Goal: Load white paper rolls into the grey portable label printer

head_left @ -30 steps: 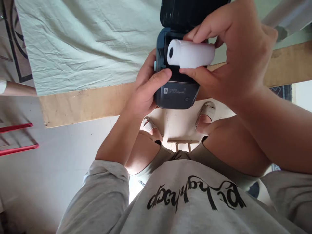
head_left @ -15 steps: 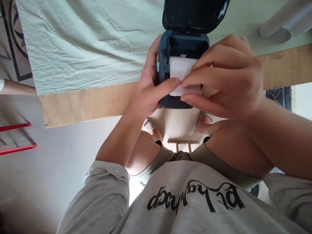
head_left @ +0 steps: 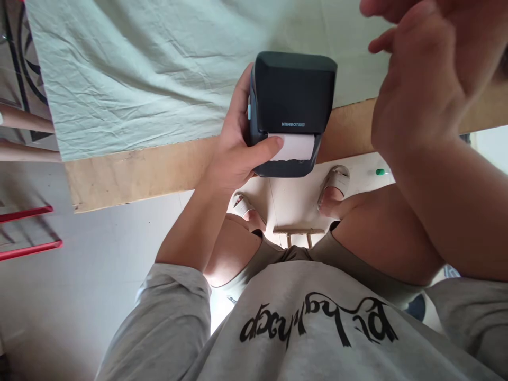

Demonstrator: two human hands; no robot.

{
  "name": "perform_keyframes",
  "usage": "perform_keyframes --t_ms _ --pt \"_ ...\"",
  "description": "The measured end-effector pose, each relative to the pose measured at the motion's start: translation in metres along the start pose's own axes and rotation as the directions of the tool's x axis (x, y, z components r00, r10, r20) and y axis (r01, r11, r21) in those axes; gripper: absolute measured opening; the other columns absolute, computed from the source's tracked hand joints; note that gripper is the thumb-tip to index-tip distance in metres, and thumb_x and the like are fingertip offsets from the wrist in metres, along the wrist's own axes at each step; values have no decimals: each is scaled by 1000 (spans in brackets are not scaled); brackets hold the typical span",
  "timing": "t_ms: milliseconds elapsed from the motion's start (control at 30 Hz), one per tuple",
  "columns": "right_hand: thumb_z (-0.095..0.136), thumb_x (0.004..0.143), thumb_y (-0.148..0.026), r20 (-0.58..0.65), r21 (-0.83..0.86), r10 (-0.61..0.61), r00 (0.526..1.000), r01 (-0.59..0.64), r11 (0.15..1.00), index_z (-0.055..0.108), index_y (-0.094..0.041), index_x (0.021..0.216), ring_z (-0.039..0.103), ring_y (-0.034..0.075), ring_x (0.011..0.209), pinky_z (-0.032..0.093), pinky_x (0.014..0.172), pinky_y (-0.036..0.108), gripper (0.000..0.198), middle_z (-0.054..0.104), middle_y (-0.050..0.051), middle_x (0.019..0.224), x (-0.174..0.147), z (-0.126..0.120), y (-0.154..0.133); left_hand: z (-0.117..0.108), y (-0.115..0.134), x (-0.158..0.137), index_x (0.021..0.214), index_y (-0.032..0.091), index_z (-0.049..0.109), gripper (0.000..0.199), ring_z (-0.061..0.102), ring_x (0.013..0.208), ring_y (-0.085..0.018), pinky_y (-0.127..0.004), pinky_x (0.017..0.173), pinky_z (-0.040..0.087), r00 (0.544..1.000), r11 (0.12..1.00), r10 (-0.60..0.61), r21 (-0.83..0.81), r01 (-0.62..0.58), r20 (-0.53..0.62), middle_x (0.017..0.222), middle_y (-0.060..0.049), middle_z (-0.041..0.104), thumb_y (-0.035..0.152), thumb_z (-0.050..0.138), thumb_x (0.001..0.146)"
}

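Note:
My left hand (head_left: 242, 145) is wrapped round the left side of a dark label printer (head_left: 293, 92), its thumb pressing on a white label strip (head_left: 296, 147) that comes out from under the lid. The printer's lid is down, with the maker's name near its front edge. It is held over the wooden edge of the table. Away from the printer, at the upper right, my right hand (head_left: 420, 84) is raised over the table. Its fingers overlap another patch of skin, seemingly another hand (head_left: 476, 37), and I cannot make out whether it holds anything.
A pale green cloth (head_left: 151, 69) covers the table, with a bare wooden edge (head_left: 138, 177) along the near side. Red bars (head_left: 32, 251) stand at the left above the floor. Between my legs is a wooden stool edge (head_left: 297, 231). A small green object (head_left: 380, 172) lies on the floor.
The printer's lid has swung down from open to closed over the label roll. My right hand has left the labels and moved up and right. My left hand keeps its hold.

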State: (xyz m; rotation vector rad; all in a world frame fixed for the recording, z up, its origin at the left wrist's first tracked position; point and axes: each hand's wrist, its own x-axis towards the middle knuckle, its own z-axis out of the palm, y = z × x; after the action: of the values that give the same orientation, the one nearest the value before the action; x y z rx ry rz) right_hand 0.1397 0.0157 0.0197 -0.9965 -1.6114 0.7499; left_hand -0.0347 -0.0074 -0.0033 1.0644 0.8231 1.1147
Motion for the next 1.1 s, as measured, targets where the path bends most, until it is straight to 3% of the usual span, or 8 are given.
perform_keyframes --t_ms 100,167,267,367,533,733,867,1100 --pt "35 75 -35 80 -121 75 994 -65 991 40 -22 106 43 1 97 40 85 15 35 42 -2 105 -7 0 -1 6 1 -1 105 31 46 52 50 97 -16 -26 80 43 1000 999 22 -33 -22 -20 98 2 55 16 60 57" --pt "36 73 -43 237 -151 140 961 -106 983 32 -23 113 42 2 99 41 83 14 45 38 -1 111 -11 2 3 10 1 -2 101 29 48 44 51 97 -15 -24 77 43 998 998 31 -55 -34 -50 96 2 55 20 59 59" --pt "39 69 -50 402 -146 137 905 -84 986 19 -21 120 42 -1 85 41 74 13 62 36 2 112 -14 5 11 14 3 -2 91 22 50 23 54 81 -12 -24 67 43 997 997 9 -72 -14 -72 85 -1 54 26 53 69" --pt "38 70 -50 423 -158 126 897 -64 985 18 -18 120 38 -3 81 39 70 10 63 34 4 111 -13 7 14 13 4 -1 86 21 52 16 52 66 -11 -24 57 42 996 997 -51 -62 47 -71 76 -2 54 27 50 71" --pt "44 66 -49 450 -256 96 888 26 966 21 -16 119 35 -4 71 35 61 10 67 37 3 106 -9 6 9 12 4 -1 87 22 51 17 51 63 -10 -22 52 40 995 993 -44 -116 34 -89 71 0 53 20 50 70" --pt "36 71 -50 383 -295 128 915 -11 956 22 -17 120 39 -1 89 38 79 12 61 37 2 110 -11 3 11 14 3 3 81 18 50 26 52 72 -12 -24 57 40 996 960 -91 -267 84 -13 72 -3 53 37 32 76" --pt "32 74 -45 368 -174 102 924 -40 984 20 -19 122 36 1 103 38 85 13 56 30 1 118 -13 1 11 9 0 5 74 19 48 21 44 61 -8 -24 57 38 993 954 -119 -279 109 -19 67 -1 46 27 29 74" --pt "45 64 -49 463 -234 38 885 81 969 15 -15 126 37 5 101 37 89 17 77 33 6 113 -9 0 18 6 -4 5 71 19 49 16 41 59 -8 -22 54 34 996 954 -62 -296 41 -62 62 0 44 23 33 74"
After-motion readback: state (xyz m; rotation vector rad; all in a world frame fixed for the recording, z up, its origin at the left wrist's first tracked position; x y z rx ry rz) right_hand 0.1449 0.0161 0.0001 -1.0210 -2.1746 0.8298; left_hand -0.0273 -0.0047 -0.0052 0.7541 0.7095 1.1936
